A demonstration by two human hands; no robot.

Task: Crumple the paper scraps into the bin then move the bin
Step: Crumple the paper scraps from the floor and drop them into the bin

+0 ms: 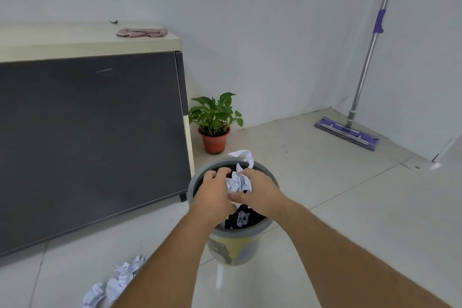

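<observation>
A round bin (233, 235) with a grey rim and a yellow patterned wall stands on the tiled floor, lined in black. Both hands hover over its mouth. My left hand (212, 191) and my right hand (260, 191) squeeze one white paper scrap (237, 181) between them, and a loose strip of it sticks up past the far rim. Another crumpled scrap (242, 217) lies inside the bin. More paper scraps (113, 282) lie on the floor at the lower left, partly hidden by my left forearm.
A low cabinet (87, 132) with a dark front stands left of the bin, a pink cloth (142, 32) on its top. A potted plant (215, 125) sits just behind the bin. A purple flat mop (347, 131) leans in the right corner.
</observation>
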